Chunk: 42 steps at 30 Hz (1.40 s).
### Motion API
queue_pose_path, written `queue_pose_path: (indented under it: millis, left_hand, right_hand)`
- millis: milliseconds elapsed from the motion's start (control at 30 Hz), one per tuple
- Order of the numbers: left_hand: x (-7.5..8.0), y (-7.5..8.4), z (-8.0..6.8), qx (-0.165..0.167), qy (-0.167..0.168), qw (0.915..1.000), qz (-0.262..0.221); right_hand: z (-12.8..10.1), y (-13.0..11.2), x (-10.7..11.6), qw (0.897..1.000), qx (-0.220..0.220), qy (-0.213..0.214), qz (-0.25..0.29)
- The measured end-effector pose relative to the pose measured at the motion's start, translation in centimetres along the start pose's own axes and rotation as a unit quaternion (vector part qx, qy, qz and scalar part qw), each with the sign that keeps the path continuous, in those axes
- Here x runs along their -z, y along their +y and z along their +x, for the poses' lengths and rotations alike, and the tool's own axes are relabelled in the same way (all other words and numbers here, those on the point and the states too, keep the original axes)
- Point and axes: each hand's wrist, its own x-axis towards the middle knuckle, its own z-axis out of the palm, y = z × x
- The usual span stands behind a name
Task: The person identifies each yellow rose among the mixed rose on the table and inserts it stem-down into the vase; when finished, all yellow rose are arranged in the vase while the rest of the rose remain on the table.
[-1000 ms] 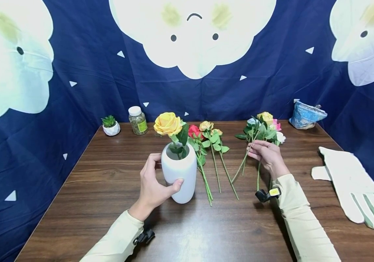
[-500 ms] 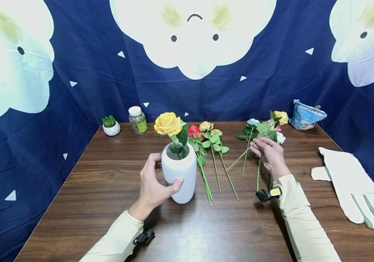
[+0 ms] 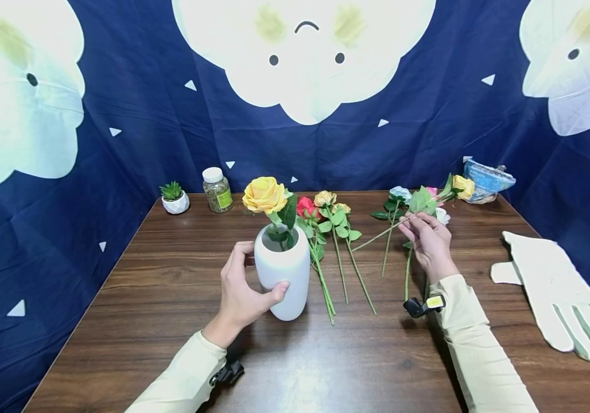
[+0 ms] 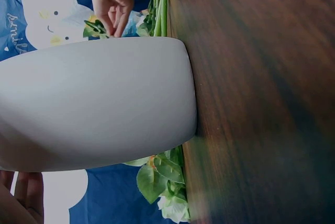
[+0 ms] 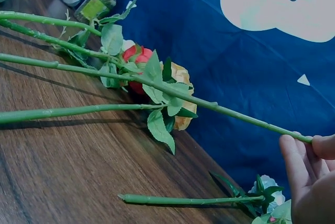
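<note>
My left hand [image 3: 245,292] grips a white vase [image 3: 287,278] from its left side, thumb across the front. A yellow rose [image 3: 265,195] stands in the vase, its bloom and leaves above the mouth. Farther right, my right hand [image 3: 429,244] pinches the stem of another yellow rose [image 3: 463,187], whose bloom points right. In the right wrist view that green stem [image 5: 241,116] runs slantwise from thumb and fingertips. Between the hands lie a red rose [image 3: 307,208] and pale orange roses [image 3: 325,198]. Blue [image 3: 400,194], pink and white [image 3: 443,216] flowers lie around my right hand.
A small potted succulent [image 3: 175,201] and a white-capped jar [image 3: 217,192] stand at the back left. At the back right is a crumpled blue bag [image 3: 486,182]. White gloves [image 3: 553,281] lie along the right side of the brown table [image 3: 171,287].
The yellow rose in my right hand has swung to the right, its bloom lower and its stem tipped flatter. My left hand and the vase have stayed put.
</note>
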Motion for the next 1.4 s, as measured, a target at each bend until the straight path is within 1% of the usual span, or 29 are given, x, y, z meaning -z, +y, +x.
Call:
queue_pose_path:
  millis: [133,300,533,667,933,1100,1267,1400]
  left_hand:
    - [0.0,0.1,0.0,0.014,-0.004,0.9999,0.003]
    - [0.1,0.1,0.0,0.015,-0.006,0.9999,0.004]
    - [0.0,0.1,0.0,0.017,-0.006,0.9998,0.005]
    - [0.0,0.1,0.0,0.017,-0.005,0.9998,0.003]
    - [0.1,0.2,0.0,0.016,-0.007,0.9998,0.008]
    - [0.0,0.1,0.0,0.017,-0.005,0.9998,0.007]
    - [0.0,0.0,0.0,0.003,0.0,1.0,0.003]
    - [0.0,0.0,0.0,0.01,-0.004,0.9999,0.002]
  right_hand:
    - [-0.1,0.0,-0.2,0.999,0.008,0.008,0.031]
    - [-0.2,-0.1,-0.3,0.998,0.027,0.007,0.063]
    - [-0.3,-0.2,-0.7,0.996,0.039,0.016,0.079]
    - [-0.3,-0.3,-0.9,0.994,0.052,0.024,0.098]
    - [-0.6,-0.7,-1.7,0.99,0.074,0.039,0.118]
    - [-1.1,-1.2,-2.4,0.987,0.088,0.025,0.132]
    - [-1.8,-1.6,-3.1,0.983,0.097,0.013,0.154]
    - [-2.3,-1.8,-3.7,0.981,0.112,0.004,0.158]
